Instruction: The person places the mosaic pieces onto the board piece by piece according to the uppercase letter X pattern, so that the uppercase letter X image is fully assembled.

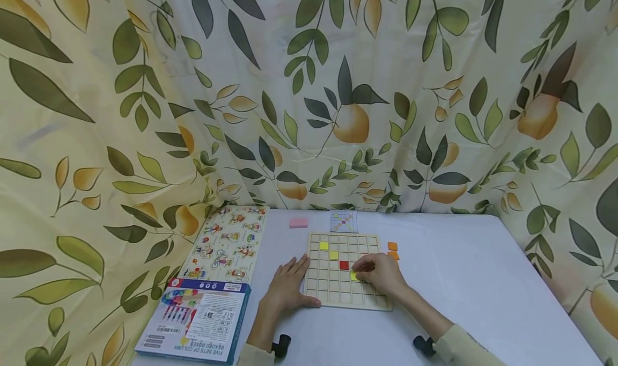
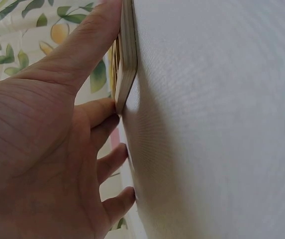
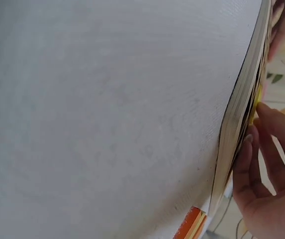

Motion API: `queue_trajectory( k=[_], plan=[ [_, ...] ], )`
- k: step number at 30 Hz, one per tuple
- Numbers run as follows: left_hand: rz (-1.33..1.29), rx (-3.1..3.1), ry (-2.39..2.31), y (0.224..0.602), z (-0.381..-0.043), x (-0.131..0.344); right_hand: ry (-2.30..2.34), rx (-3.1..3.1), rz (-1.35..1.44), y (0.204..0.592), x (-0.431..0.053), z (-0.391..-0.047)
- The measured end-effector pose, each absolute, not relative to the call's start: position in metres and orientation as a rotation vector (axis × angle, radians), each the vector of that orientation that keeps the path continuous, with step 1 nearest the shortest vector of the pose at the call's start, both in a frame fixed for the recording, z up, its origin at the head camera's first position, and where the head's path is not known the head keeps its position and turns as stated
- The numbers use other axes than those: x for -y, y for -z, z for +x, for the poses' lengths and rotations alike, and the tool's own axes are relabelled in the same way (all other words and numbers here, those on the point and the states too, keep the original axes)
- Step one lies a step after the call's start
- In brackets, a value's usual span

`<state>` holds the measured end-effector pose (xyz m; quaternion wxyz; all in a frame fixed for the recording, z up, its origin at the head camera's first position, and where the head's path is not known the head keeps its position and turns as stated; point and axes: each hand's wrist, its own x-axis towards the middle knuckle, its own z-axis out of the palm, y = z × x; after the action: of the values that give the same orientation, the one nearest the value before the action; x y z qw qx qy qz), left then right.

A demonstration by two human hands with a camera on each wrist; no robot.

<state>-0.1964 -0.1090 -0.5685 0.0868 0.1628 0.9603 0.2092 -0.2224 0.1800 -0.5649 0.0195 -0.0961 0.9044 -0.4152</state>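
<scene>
A wooden grid board (image 1: 333,296) lies on the table, with two yellow square tiles (image 1: 324,246) and a red square tile (image 1: 344,265) in a diagonal line in its cells. My right hand (image 1: 383,273) is over the board and pinches another yellow square tile (image 1: 354,276) between thumb and fingertips, just below and right of the red one. In the right wrist view that yellow tile (image 3: 254,107) shows at the fingertips. My left hand (image 1: 288,286) steadies the board's left side, its fingers extended along the edge and its thumb at the near corner.
Orange square tiles (image 1: 392,246) lie right of the board. Behind it are a pattern card (image 1: 344,221) and a pink block (image 1: 298,223). A boxed set (image 1: 203,317) and a sheet of cartoon figures (image 1: 232,237) lie on the left. A leaf-patterned curtain (image 1: 270,87) hangs behind the table.
</scene>
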Motion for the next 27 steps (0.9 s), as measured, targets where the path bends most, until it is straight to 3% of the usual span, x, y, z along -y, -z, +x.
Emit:
queue_trajectory(
  k=[27],
  plan=[
    [0.473, -2.853, -0.611, 0.572, -0.196, 0.108, 1.261, -2.956, -0.200, 0.545, -0.236, -0.199]
  ],
)
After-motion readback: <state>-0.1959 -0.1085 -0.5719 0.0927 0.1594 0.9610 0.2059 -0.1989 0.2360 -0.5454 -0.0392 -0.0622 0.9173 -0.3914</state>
